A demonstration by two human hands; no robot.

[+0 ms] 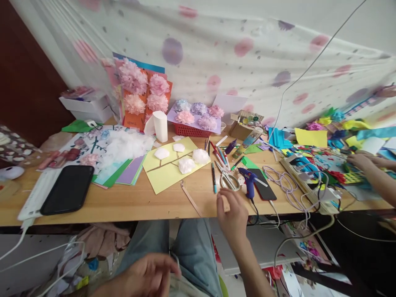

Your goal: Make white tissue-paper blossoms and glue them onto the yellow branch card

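Note:
My left hand (pixel 147 274) hovers over my lap below the table edge, slightly blurred, its fingers loosely stretched with nothing seen in them. At the table's front edge, my right hand (pixel 233 212) is curled with thumb and forefinger close together; whatever they may hold cannot be made out. Just beyond it lie scissors (pixel 229 180) and a blue glue gun (pixel 248 181). A yellow sheet (pixel 161 181) carries brown branch lines, two white paper shapes (pixel 161 154) and two fluffy white tufts (pixel 187 166). A thin pale strip (pixel 190 199) lies in front of it.
White fluff (pixel 133 142), coloured sheets (pixel 131 170) and a black phone (pixel 67 189) lie left. Pom-pom flower boards (pixel 147 95) and a red basket (pixel 193 130) stand behind. Right are another phone (pixel 262 185), tangled cables (pixel 287 185), a power strip (pixel 305 185) and another person's hands (pixel 361 163).

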